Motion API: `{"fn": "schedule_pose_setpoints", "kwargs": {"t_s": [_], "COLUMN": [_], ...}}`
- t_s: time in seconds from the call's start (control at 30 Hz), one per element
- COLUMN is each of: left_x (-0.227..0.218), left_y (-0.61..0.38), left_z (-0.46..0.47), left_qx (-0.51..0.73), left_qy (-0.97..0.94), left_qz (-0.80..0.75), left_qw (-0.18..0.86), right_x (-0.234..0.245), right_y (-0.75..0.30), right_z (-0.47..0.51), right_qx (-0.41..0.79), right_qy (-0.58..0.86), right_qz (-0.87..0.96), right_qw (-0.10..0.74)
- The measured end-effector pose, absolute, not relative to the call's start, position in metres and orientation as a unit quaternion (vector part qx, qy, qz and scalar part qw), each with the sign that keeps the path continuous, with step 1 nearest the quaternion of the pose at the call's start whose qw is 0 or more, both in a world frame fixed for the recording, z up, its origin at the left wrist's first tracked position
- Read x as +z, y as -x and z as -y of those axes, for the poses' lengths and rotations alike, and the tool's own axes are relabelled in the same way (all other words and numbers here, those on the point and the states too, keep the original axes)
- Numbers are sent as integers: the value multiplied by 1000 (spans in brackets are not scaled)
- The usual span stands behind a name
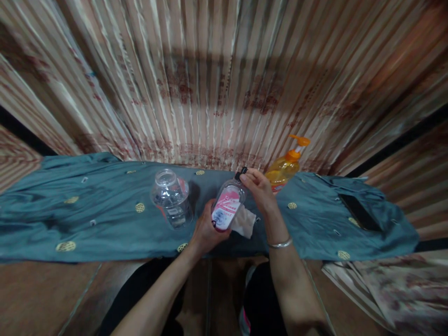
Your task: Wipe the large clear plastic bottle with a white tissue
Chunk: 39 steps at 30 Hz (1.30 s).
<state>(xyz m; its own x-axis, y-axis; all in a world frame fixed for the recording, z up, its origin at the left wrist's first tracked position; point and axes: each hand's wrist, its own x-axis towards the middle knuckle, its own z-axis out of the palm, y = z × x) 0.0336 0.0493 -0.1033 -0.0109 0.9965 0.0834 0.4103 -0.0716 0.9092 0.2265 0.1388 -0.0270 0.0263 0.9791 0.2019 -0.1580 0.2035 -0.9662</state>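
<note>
My left hand (206,231) is wrapped round the lower part of a small clear bottle (227,205) with a pink and white label, holding it tilted over the teal cloth (105,224). My right hand (257,186) pinches the bottle's dark cap (241,173) at the top. A folded white tissue (245,221) lies on the cloth just under the bottle. A silver bangle sits on my right wrist.
An open clear plastic jar (171,196) stands left of the bottle. An orange pump bottle (285,168) stands behind my right hand. A dark phone (359,212) lies at the cloth's right end. A striped curtain (217,84) hangs behind. My knees show below.
</note>
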Motion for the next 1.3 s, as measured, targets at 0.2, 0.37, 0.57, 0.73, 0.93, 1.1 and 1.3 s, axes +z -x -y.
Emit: {"fn": "schedule_pose_setpoints", "kwargs": {"t_s": [0.2, 0.37, 0.57, 0.73, 0.93, 1.1, 1.3], "left_x": [-102, -100, -101, -104, -106, -107, -105], "left_y": [-33, -34, -39, -38, -37, -37, -36], "left_z": [-49, -50, -50, -51, -52, -51, -50], "left_qx": [409, 411, 413, 414, 415, 413, 408], "left_qy": [-610, -613, -619, -621, -624, -626, -629], "left_qz": [-582, -579, -573, -571, -568, -567, -567], "left_qw": [349, 347, 344, 342, 341, 342, 341], "right_x": [-31, -26, -30, -26, -27, -26, -26], "right_y": [-230, -229, -230, -234, -232, -234, -235], "right_z": [-140, -135, -139, -135, -136, -136, -136], "right_qx": [487, 510, 485, 518, 502, 506, 499], "right_qy": [417, 391, 421, 389, 401, 405, 400], "right_qz": [500, 503, 485, 512, 495, 499, 495], "right_qw": [583, 577, 594, 564, 584, 575, 589]}}
